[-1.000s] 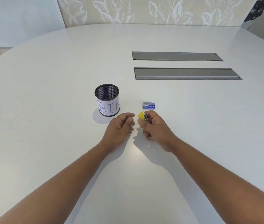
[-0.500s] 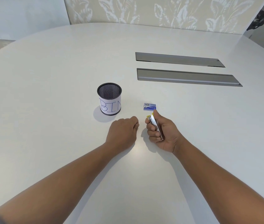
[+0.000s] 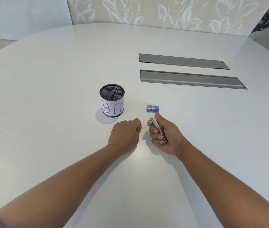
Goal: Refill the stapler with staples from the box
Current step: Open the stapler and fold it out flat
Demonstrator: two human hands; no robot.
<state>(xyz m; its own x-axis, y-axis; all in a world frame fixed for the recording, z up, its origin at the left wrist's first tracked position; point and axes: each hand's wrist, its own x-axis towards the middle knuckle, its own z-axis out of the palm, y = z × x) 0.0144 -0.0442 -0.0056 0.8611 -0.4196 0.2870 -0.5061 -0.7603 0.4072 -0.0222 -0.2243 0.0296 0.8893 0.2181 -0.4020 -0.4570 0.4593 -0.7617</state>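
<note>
My right hand (image 3: pixel 165 135) grips a small yellow and metal stapler (image 3: pixel 157 128), its metal side facing up and its yellow tip pointing away from me. A small blue staple box (image 3: pixel 153 108) lies flat on the white table (image 3: pixel 48 96) just beyond that hand. My left hand (image 3: pixel 125 134) rests on the table to the left of the stapler with its fingers curled under; I cannot see anything held in it.
A black mesh cup (image 3: pixel 112 100) with a paper label reading "BIN" stands to the left of the staple box. Two long grey cable hatches (image 3: pixel 191 79) are set into the table at the back right.
My right hand has turned so the stapler's metal side now faces up, and it has drawn slightly right. My left hand has lowered onto the table, away from the stapler.
</note>
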